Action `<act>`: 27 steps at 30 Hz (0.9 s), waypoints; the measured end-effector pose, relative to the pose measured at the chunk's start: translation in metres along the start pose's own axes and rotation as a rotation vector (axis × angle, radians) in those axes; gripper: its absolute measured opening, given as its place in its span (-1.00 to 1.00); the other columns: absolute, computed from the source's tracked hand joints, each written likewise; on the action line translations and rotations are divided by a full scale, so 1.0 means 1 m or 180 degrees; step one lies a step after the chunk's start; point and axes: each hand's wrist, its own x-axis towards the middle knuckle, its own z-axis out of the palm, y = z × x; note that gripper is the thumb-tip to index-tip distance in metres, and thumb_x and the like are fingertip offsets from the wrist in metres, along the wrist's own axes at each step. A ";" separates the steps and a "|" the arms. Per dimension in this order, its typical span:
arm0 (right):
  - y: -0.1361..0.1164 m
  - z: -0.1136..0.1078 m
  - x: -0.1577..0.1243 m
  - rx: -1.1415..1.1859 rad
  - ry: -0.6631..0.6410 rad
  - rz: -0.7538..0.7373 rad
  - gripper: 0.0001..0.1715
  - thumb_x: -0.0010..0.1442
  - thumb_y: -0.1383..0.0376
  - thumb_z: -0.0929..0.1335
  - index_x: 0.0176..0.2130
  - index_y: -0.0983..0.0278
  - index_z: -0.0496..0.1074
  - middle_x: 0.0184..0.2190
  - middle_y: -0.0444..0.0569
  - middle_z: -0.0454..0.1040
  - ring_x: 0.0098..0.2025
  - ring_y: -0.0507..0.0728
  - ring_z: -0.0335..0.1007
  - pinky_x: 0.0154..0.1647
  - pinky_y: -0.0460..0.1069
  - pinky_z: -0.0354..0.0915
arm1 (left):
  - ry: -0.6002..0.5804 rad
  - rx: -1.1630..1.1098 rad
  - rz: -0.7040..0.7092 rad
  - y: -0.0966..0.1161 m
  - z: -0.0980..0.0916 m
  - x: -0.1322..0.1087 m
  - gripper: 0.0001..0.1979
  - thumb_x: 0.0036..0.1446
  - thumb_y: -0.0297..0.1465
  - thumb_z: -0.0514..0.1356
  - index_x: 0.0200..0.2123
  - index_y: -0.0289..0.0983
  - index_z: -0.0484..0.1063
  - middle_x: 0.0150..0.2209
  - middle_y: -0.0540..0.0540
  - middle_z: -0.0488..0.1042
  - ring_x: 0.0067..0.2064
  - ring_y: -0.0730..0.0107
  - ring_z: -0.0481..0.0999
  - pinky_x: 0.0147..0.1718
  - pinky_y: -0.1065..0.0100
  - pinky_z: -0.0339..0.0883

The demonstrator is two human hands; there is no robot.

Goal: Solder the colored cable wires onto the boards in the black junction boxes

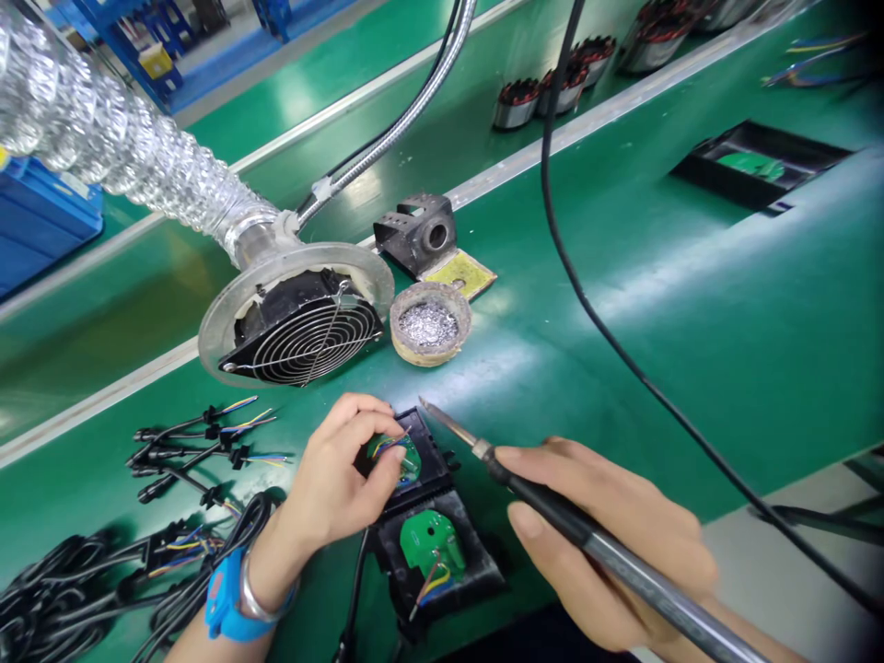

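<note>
My right hand [608,543] is closed around the dark handle of a soldering iron [587,532], its bare tip slanting up and left, apart from the boards. With thumb and fingers bent in a pinch, my left hand [345,470] grips thin coloured wires [387,445] over a green circuit board [410,462] in a black housing [429,444]; its fingers hide part of the board. Just nearer to me lies a second black housing [476,562] holding another green circuit board [428,539], from which red, yellow and blue wires stick out.
Behind the housings stand a fume extractor fan [310,341], a round solder pot [429,331] and an iron stand [418,235] with a yellow sponge [461,273]. Black cables [186,451] lie at left. The iron's cord [587,304] crosses the right side. Another housing [760,161] lies far right.
</note>
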 end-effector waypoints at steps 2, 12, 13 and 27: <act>0.001 0.001 -0.001 0.0013 -0.0015 0.0009 -0.61 0.11 0.49 0.31 -0.04 0.31 0.39 -0.40 -0.05 0.47 -0.46 0.02 0.37 -0.50 -0.07 0.36 | -0.0078 0.0070 0.0168 -0.001 -0.002 -0.001 -0.83 0.16 -0.55 0.17 -0.18 -0.25 0.45 -0.11 -0.10 0.42 -0.04 0.40 0.44 -0.04 0.36 0.35; -0.002 -0.003 -0.005 0.0079 -0.0355 0.0121 -0.70 0.12 0.48 0.27 -0.13 0.30 0.40 -0.50 -0.08 0.44 -0.51 0.03 0.33 -0.53 -0.04 0.32 | -0.0410 0.0887 0.0623 -0.003 -0.007 0.001 -0.81 0.19 -0.55 0.12 -0.20 -0.24 0.49 -0.13 -0.12 0.46 -0.08 0.25 0.48 -0.14 0.23 0.46; -0.001 -0.003 -0.006 0.0089 -0.0360 0.0098 -0.70 0.12 0.49 0.27 -0.13 0.30 0.40 -0.49 -0.08 0.45 -0.50 0.04 0.34 -0.52 -0.03 0.33 | -0.0407 0.0867 0.0638 -0.003 -0.007 0.001 -0.82 0.19 -0.55 0.12 -0.20 -0.25 0.49 -0.14 -0.12 0.46 -0.08 0.25 0.49 -0.13 0.24 0.46; 0.006 0.005 -0.008 0.0504 -0.0453 0.0082 -0.64 0.08 0.54 0.28 -0.11 0.35 0.41 -0.47 -0.02 0.44 -0.51 0.02 0.23 -0.54 -0.03 0.26 | -0.0438 0.0694 0.0679 -0.007 -0.005 0.001 -0.82 0.19 -0.57 0.12 -0.19 -0.28 0.45 -0.16 -0.07 0.51 -0.05 0.35 0.54 -0.07 0.38 0.46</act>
